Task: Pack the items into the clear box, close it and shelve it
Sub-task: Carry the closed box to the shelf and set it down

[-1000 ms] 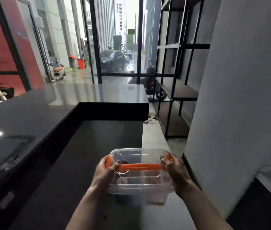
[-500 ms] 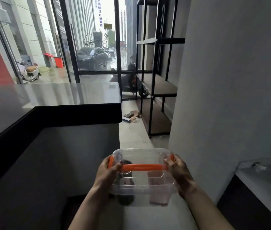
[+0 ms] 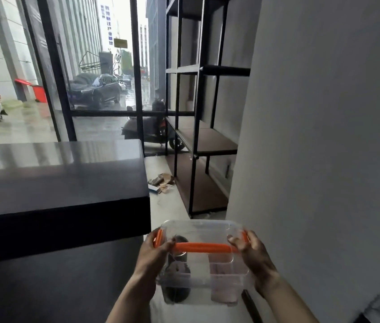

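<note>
I carry a clear plastic box (image 3: 204, 231) with an orange handle (image 3: 203, 247) in front of me, its lid on. My left hand (image 3: 155, 256) grips its left end and my right hand (image 3: 253, 255) grips its right end. Inside, a dark round item (image 3: 177, 291) lies on the left and a pale pinkish item (image 3: 224, 292) on the right. A black metal shelf unit (image 3: 204, 141) with brown boards stands ahead against the right wall, well beyond the box.
A dark counter (image 3: 61, 173) runs along my left. A grey wall (image 3: 324, 136) closes the right side, leaving a narrow floor passage between. Cardboard scraps (image 3: 161, 181) lie on the floor near the shelf foot. Glass panes ahead show a street, a car and a scooter.
The view has moved forward and swung right along the counter. The shelf unit is now closer and larger. Both hands keep the same hold on the box.
</note>
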The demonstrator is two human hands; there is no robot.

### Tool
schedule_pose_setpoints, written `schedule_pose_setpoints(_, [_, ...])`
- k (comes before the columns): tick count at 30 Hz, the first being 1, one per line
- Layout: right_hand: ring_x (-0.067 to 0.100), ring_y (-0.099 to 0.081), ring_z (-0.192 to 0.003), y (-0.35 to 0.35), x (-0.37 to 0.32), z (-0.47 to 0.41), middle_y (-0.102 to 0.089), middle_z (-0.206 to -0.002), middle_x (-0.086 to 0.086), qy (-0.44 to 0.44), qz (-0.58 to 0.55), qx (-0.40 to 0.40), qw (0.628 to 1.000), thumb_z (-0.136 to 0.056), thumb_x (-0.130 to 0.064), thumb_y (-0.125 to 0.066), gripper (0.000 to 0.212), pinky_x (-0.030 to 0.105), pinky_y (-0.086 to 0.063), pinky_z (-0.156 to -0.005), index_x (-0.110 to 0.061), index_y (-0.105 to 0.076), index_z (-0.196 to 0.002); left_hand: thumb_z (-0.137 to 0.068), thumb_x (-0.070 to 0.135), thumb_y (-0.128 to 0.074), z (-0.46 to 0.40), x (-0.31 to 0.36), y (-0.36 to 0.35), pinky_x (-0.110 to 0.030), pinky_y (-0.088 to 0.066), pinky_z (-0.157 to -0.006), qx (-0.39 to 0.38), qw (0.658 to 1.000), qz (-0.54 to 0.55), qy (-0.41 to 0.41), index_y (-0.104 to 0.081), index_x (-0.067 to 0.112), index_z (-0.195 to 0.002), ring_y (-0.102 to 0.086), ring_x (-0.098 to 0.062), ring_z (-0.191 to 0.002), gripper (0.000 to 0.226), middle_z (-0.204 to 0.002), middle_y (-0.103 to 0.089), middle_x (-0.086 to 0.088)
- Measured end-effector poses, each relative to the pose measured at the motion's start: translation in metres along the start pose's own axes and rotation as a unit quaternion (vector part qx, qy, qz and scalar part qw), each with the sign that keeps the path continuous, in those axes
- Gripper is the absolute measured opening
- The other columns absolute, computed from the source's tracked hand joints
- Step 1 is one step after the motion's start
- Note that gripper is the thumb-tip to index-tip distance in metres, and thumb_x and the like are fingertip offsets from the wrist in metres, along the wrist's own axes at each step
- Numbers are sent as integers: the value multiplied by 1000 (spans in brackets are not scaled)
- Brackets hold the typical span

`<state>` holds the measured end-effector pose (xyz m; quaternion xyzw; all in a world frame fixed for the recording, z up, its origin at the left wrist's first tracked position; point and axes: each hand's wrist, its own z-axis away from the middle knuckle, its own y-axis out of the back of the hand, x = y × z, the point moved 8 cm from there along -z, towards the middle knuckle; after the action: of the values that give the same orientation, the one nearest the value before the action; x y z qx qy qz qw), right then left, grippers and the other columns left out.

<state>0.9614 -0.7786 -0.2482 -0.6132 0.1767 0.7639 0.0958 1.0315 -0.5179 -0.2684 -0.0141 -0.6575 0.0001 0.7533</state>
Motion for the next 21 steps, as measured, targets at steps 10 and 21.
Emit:
schedule_pose_setpoints(10, [32,-64,-102,-3,-53,-171,-59,-124,18,-2,-23,56,998,-94,-27,-67,44,39,-54,-68,-25,-41,-129,-88,22,-71,-173,52,-66,-20,-45,-58,-42,998,25,-28,-46,15,-144,-61,-11,-88,62,-120,-59,-7])
schedule_pose_setpoints(21, [34,-62,-107,-15,-107,-475,-59,-122,16,1,-12,11,1000,-93,-25,-69,38,46,-57,-84,-22,-47,-124,-86,24,-74,-433,75,-158,-32,-49,-72,23,999,21,10,-43,14,-146,-58,-30,-111,68,-134,-57,-15])
